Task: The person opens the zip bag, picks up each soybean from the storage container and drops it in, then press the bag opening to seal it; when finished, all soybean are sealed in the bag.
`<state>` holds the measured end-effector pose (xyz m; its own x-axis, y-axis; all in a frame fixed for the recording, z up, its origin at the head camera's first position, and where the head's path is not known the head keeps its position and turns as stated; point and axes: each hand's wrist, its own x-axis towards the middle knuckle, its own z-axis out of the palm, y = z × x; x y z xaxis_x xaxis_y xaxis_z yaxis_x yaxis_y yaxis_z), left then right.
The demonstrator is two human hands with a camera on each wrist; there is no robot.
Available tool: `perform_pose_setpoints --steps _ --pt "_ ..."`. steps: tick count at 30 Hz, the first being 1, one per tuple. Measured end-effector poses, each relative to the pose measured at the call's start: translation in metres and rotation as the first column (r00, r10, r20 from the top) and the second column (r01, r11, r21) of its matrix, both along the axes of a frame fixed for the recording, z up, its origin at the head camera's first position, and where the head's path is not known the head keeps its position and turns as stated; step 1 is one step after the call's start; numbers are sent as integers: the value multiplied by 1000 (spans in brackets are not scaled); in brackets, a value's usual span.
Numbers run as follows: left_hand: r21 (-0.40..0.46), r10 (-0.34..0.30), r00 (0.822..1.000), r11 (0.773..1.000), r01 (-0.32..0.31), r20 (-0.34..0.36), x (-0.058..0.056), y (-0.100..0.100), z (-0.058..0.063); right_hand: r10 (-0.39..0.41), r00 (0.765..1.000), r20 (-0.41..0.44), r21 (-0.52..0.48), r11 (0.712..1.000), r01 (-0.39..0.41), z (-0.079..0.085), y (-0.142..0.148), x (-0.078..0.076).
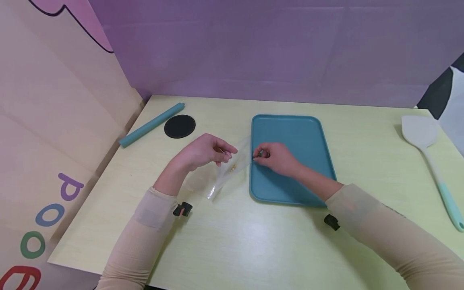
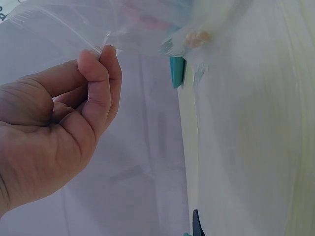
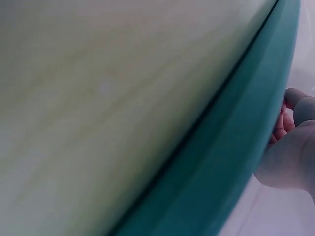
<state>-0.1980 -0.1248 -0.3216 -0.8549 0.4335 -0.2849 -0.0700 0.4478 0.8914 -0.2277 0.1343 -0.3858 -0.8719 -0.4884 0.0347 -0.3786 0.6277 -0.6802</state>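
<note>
A clear plastic bag [image 1: 237, 164] with a small yellowish item inside hangs between the two hands, above the table beside the tray's left edge. My left hand [image 1: 208, 152] pinches one side of the bag's edge between thumb and fingers; the left wrist view shows that pinch on the thin film [image 2: 142, 24]. My right hand [image 1: 277, 158], over the left part of the blue tray [image 1: 297, 133], pinches the other side of the bag. Most of the right hand is cut off at the side of the right wrist view, past the tray's rim [image 3: 231, 128].
At the back left a blue-green rolling pin [image 1: 152, 125] lies beside a round black disc [image 1: 179, 126]. A spatula [image 1: 431, 157] with a pale blade and mint handle end lies at the far right. A purple backdrop [image 1: 275, 48] stands behind the table [image 1: 253, 245].
</note>
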Motion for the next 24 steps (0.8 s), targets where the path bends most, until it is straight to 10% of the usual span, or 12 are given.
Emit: perform_pose_setpoints --steps 24 --pt "-7 -3 1000 1000 3 3 -2 0 -1 37 999 -22 85 996 -35 0 -3 6"
